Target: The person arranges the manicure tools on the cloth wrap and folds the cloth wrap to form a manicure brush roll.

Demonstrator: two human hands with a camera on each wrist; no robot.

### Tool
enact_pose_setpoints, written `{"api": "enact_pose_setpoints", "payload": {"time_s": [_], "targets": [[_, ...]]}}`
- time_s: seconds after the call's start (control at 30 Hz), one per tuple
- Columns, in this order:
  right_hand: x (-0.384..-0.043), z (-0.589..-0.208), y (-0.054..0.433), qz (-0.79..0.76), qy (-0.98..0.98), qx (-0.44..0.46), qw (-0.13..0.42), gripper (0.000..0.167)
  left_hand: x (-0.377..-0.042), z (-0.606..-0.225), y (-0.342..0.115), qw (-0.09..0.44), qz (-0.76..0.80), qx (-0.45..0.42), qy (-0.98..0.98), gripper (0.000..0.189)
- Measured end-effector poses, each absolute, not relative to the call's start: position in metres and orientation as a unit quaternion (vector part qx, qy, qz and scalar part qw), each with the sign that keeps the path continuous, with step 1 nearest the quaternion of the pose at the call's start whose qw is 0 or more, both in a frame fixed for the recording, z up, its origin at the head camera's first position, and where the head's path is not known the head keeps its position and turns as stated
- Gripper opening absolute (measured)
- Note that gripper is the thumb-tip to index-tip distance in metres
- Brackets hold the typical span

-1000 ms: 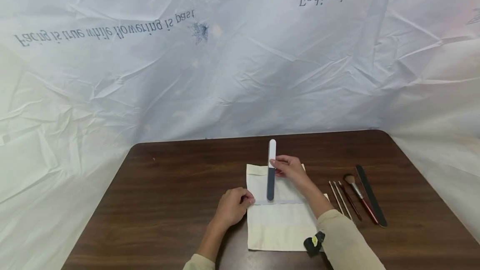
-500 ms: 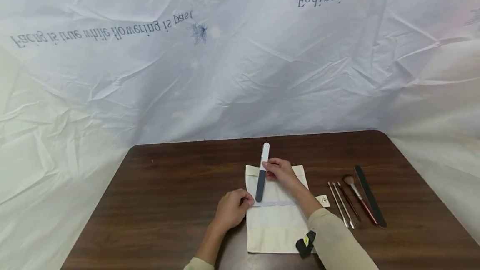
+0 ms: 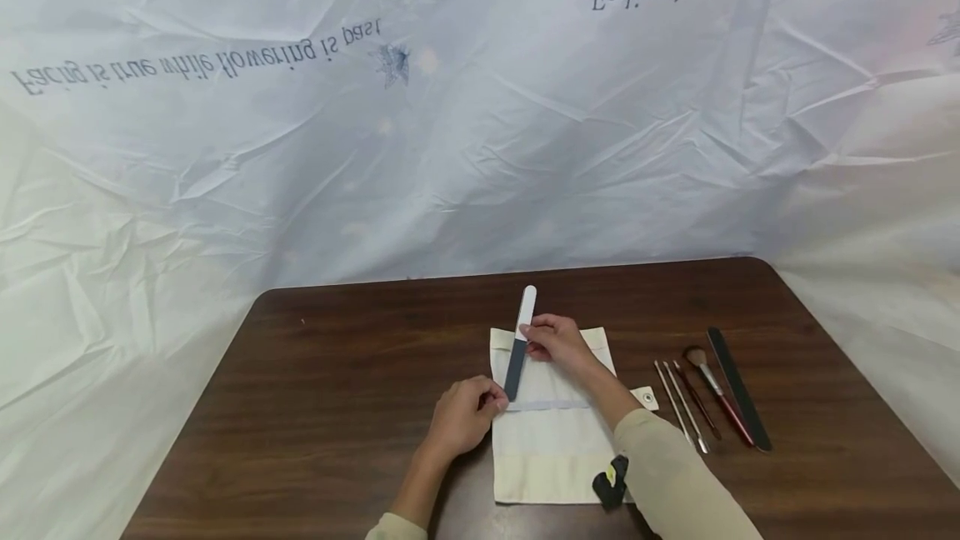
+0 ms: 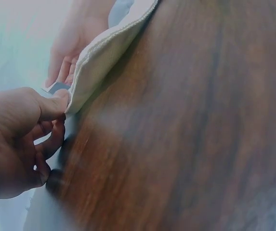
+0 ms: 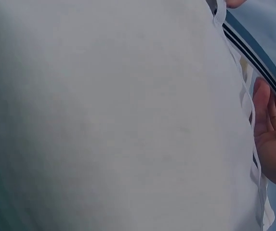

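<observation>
My right hand (image 3: 558,342) pinches a flat nail buffer (image 3: 516,367), white on its upper half and dark grey below. It tilts over a cream cloth pouch (image 3: 551,461), its lower end at the left end of the pale band across the middle. Beside that end, my left hand (image 3: 462,413) pinches the pouch's left edge between thumb and finger. In the left wrist view the cloth edge (image 4: 104,55) is lifted off the table at the left fingertips. The right wrist view shows the buffer's layered edge (image 5: 253,45) close to the cloth opening.
On the brown table (image 3: 360,357), right of the pouch, lie two thin metal sticks (image 3: 678,407), a dark brown stick (image 3: 697,398), a makeup brush (image 3: 720,394) and a black nail file (image 3: 738,390). A snap tab (image 3: 645,397) juts from the pouch's right side. White sheeting (image 3: 480,148) hangs behind.
My right hand has moved left with the nail buffer, now tilted, its lower end beside my left fingertips. The snap tab has come into view. My left hand stays at the cloth edge.
</observation>
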State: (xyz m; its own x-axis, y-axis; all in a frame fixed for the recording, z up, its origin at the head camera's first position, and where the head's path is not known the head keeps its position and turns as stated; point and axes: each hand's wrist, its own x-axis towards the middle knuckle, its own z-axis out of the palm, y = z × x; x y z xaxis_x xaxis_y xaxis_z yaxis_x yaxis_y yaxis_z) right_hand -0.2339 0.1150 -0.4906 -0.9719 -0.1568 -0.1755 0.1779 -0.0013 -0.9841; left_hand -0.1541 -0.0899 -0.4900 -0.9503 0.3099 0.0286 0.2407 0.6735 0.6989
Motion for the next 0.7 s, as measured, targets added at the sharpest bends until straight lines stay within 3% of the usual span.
{"api": "enact_pose_setpoints", "payload": {"time_s": [0.23, 0.7], "targets": [[-0.233, -0.488, 0.120, -0.668, 0.724, -0.039, 0.165, 0.032, -0.154, -0.489, -0.090, 0.051, 0.389, 0.151, 0.907, 0.007], [-0.240, -0.488, 0.127, -0.589, 0.748, -0.134, 0.276, 0.023, -0.155, -0.490, -0.090, 0.030, 0.405, 0.144, 0.902, 0.007]]}}
